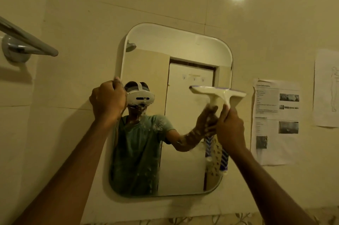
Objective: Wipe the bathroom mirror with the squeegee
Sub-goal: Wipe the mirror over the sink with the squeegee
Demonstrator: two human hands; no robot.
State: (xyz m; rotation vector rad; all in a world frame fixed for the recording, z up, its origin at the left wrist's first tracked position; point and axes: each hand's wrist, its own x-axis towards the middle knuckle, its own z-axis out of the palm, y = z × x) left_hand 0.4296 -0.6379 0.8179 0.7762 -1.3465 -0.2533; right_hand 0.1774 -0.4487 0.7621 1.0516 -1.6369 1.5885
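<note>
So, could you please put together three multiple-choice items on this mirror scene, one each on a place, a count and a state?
1. Where is the left hand?
A. on the mirror's left edge
B. on the towel bar
C. on the printed sheets

2. How many printed sheets hang right of the mirror?
A. none
B. two
C. five

3. What is the right hand doing?
A. hanging empty
B. gripping the squeegee's handle
C. holding a cloth

Answers: 1 A, its fingers curl over the rim. 2 B, one sheet beside the mirror, another at the picture's edge. 3 B, it grips the squeegee, blade at the right side.
</note>
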